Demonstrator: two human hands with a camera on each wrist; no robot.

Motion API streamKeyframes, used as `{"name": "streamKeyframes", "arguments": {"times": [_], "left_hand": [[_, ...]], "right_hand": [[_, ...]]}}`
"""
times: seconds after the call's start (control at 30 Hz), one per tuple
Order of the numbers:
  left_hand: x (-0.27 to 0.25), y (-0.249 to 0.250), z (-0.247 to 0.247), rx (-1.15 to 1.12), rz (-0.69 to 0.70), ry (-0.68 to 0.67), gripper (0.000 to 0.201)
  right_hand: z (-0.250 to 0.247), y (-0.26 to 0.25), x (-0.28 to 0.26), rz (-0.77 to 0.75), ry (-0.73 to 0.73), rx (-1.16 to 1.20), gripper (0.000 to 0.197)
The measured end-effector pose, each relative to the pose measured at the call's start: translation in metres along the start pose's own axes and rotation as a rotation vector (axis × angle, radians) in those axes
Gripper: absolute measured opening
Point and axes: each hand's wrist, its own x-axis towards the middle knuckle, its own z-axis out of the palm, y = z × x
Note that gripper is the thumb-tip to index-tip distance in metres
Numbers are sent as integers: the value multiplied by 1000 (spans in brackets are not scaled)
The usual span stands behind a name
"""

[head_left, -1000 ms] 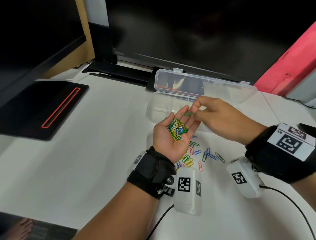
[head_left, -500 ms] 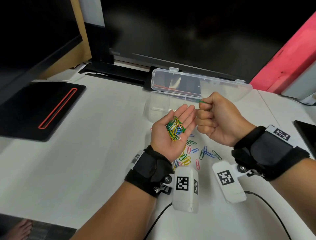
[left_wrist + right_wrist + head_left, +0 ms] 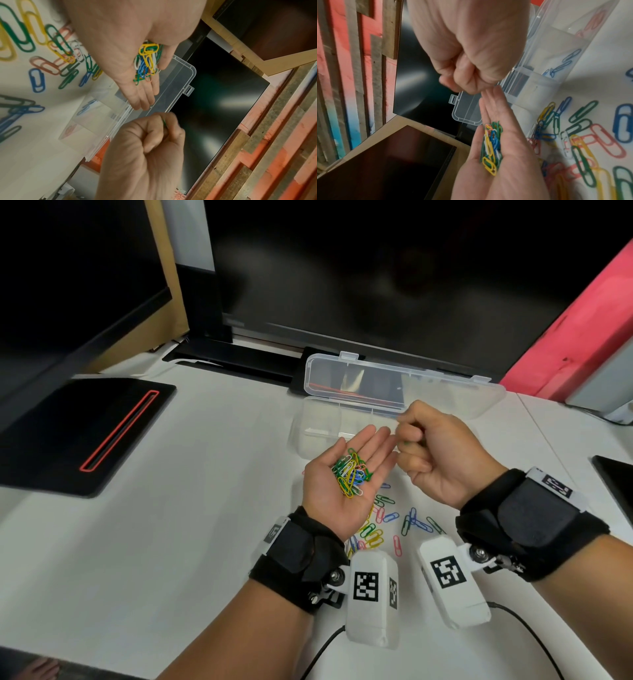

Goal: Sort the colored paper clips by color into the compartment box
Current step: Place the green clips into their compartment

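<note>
My left hand (image 3: 325,505) lies palm up and flat, carrying a heap of green, yellow, blue and white paper clips (image 3: 350,474). My right hand (image 3: 435,453) is curled into a fist just right of the left fingertips and grips a green paper clip (image 3: 407,444), which barely shows; the left wrist view shows its green tip (image 3: 164,120). Behind both hands sits the clear compartment box (image 3: 313,436) with its lid (image 3: 394,386) raised. Blue clips (image 3: 563,63) lie in one compartment, red ones (image 3: 594,22) in another. Loose clips (image 3: 387,522) are scattered on the white table under my wrists.
A black pad with a red outline (image 3: 85,433) lies at the left. A dark monitor (image 3: 376,268) stands behind the box, and a red panel (image 3: 582,337) is at the back right. A dark flat device (image 3: 618,484) lies at the right edge. Cables trail from both wrist cameras.
My right hand lifted a green clip off the left palm, then curled into a fist with it beside the left fingertips. The left hand stayed palm up with its heap.
</note>
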Motion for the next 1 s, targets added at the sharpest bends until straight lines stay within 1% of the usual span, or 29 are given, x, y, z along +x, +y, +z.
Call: {"name": "streamKeyframes", "arguments": {"times": [0.07, 0.2, 0.27, 0.4, 0.43, 0.47, 0.5, 0.57, 0.6, 0.67, 0.77, 0.9, 0.97, 1.0], "left_hand": [[0, -1, -1, -8, -2, 12, 42], [3, 0, -4, -38, -7, 23, 45], [2, 1, -3, -56, -1, 9, 48], [1, 0, -3, -69, 12, 1, 51], [1, 0, -2, -65, 6, 2, 51], [0, 0, -1, -63, 0, -1, 50], [-1, 0, -1, -71, -3, -5, 50], [0, -1, -3, -76, 1, 8, 47], [0, -1, -3, -60, 4, 25, 45], [0, -2, -2, -33, 9, 40, 39], [2, -1, -5, -47, 11, 55, 38], [2, 0, -5, -58, 3, 43, 39], [2, -1, -5, -57, -2, 28, 46], [1, -1, -4, -62, -4, 12, 51]], "right_hand": [[-1, 1, 0, 14, -40, -7, 34], [1, 3, 3, 8, -166, -125, 32], [5, 0, 3, -7, -208, -160, 28], [13, -4, 0, -45, -200, -176, 21], [14, -5, -1, -68, -200, -239, 18], [16, -6, -3, -107, -206, -369, 14], [18, -7, -6, -159, -221, -561, 11], [21, -8, -6, -309, -280, -989, 5], [22, -7, -4, -368, -319, -1170, 7], [22, -6, 0, -399, -389, -1431, 16], [26, -8, 6, -424, -427, -1604, 20], [28, -5, 10, -469, -431, -1712, 12], [27, -5, 11, -486, -408, -1702, 9], [26, -6, 10, -483, -390, -1659, 7]]}}
